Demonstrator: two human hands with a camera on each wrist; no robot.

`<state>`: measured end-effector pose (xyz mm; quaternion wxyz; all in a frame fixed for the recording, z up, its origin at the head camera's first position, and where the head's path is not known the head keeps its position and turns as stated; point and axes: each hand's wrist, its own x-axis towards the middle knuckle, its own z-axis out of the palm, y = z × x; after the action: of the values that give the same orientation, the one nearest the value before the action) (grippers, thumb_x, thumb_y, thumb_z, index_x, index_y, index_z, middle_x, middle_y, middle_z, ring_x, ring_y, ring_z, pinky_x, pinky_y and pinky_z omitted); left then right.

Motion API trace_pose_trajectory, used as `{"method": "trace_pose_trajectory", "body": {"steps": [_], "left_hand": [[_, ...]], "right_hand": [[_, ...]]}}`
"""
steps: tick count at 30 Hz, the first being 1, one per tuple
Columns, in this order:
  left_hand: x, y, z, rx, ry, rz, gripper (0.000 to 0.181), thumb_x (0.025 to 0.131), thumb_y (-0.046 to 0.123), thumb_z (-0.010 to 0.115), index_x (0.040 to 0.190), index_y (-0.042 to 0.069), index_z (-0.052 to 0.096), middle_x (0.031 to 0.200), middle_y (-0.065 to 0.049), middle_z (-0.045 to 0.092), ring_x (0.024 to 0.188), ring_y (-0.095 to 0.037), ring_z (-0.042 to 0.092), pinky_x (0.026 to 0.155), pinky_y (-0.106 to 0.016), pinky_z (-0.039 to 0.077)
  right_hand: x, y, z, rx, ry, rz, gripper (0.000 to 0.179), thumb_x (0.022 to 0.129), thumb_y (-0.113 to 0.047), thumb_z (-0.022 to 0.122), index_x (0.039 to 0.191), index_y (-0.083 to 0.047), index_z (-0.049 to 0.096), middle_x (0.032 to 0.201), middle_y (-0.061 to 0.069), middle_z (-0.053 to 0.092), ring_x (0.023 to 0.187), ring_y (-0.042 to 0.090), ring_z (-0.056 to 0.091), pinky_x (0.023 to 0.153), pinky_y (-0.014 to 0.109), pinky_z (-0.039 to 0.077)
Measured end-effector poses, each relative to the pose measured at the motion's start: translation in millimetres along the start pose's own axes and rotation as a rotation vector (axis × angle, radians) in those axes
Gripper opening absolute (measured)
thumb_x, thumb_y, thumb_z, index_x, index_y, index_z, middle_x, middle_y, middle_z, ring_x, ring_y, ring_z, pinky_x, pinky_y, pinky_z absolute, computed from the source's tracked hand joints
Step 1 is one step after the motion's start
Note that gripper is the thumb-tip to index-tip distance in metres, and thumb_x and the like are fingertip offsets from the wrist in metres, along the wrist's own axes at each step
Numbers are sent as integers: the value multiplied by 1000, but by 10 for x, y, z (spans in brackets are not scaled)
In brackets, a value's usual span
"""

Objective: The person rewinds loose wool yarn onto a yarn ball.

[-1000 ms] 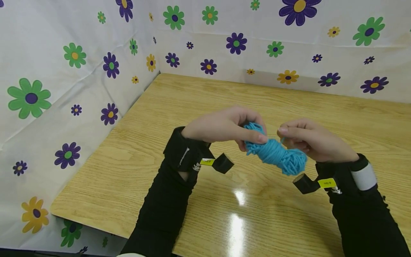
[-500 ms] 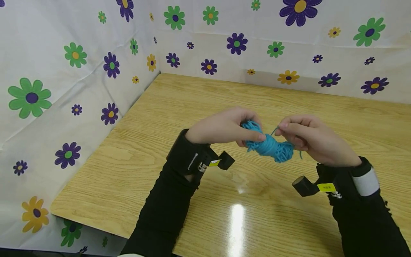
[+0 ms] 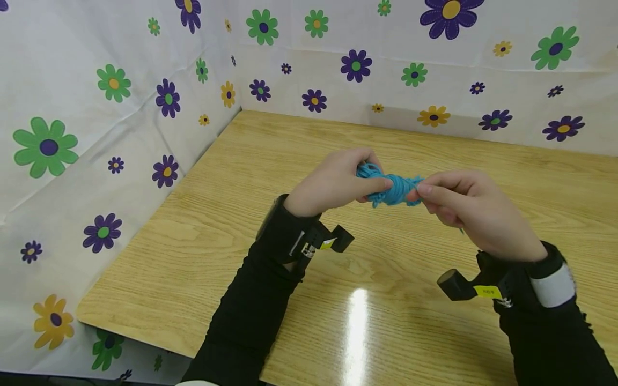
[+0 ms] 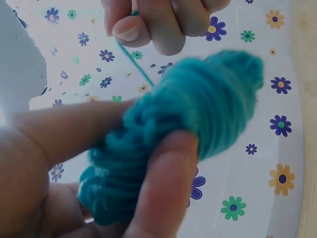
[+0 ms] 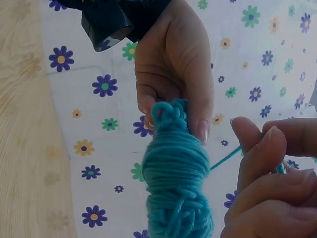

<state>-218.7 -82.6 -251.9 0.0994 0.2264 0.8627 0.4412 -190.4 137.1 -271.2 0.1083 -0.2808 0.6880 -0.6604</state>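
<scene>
A bundle of blue yarn (image 3: pixel 397 188), wound tightly round its middle with loops at both ends, is held up over the table. My left hand (image 3: pixel 340 179) grips one looped end between thumb and fingers; in the left wrist view the thumb presses across the yarn bundle (image 4: pixel 208 99). My right hand (image 3: pixel 468 206) pinches a single strand that runs from the wound middle. In the right wrist view this strand (image 5: pixel 226 158) stretches straight from the bundle to the pinching fingertips. A short tail of yarn (image 3: pixel 461 231) hangs below the right hand.
The wooden table (image 3: pixel 193 257) has a light grain and a bright reflection near its front. A white cloth (image 3: pixel 309 59) with purple, green and orange flowers stands behind it and along the left side. Each wrist carries a black strap with a small camera (image 3: pixel 456 284).
The yarn bundle has risen and shifted left with my left hand, its free end tipping up. My right hand has drawn the strand out beside the bundle.
</scene>
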Motion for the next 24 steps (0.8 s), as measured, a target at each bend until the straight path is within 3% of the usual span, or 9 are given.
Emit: {"method": "trace_pose_trajectory", "body": {"steps": [4, 8, 12, 17, 24], "left_hand": [[14, -13, 3, -24, 86, -14, 21, 88, 26, 62, 95, 7, 54, 77, -7, 58, 65, -17, 56, 57, -25, 43], [37, -22, 7, -72, 163, -21, 23, 88, 27, 62, 98, 8, 54, 80, -7, 61, 67, -15, 59, 61, -26, 47], [45, -19, 15, -181, 215, -13, 23, 89, 25, 62, 99, 6, 54, 84, -9, 61, 71, -18, 62, 67, -27, 53], [42, 1, 26, -332, 232, 22, 22, 90, 19, 61, 99, 1, 52, 89, -12, 60, 77, -24, 63, 71, -29, 55], [45, 15, 30, -494, 205, 54, 19, 91, 13, 58, 101, -2, 52, 89, -13, 58, 76, -20, 61, 73, -30, 55]], "right_hand": [[-6, -12, 31, -36, 12, 12, 20, 96, -4, 48, 97, 1, 67, 71, 2, 51, 54, 16, 32, 52, 35, 21], [-1, -7, 55, -63, 7, -7, 20, 96, -2, 48, 98, 1, 67, 74, 3, 54, 52, 16, 31, 50, 35, 21], [11, 7, 80, -92, 6, -13, 20, 95, -2, 48, 98, 1, 68, 74, 3, 57, 50, 17, 31, 48, 36, 21], [31, 34, 119, -163, 3, 0, 20, 96, -5, 48, 98, 4, 66, 72, 3, 58, 48, 18, 31, 47, 36, 21], [71, 82, 135, -265, -10, 37, 25, 97, -11, 47, 103, 9, 62, 73, 4, 57, 51, 16, 35, 46, 33, 27]]}}
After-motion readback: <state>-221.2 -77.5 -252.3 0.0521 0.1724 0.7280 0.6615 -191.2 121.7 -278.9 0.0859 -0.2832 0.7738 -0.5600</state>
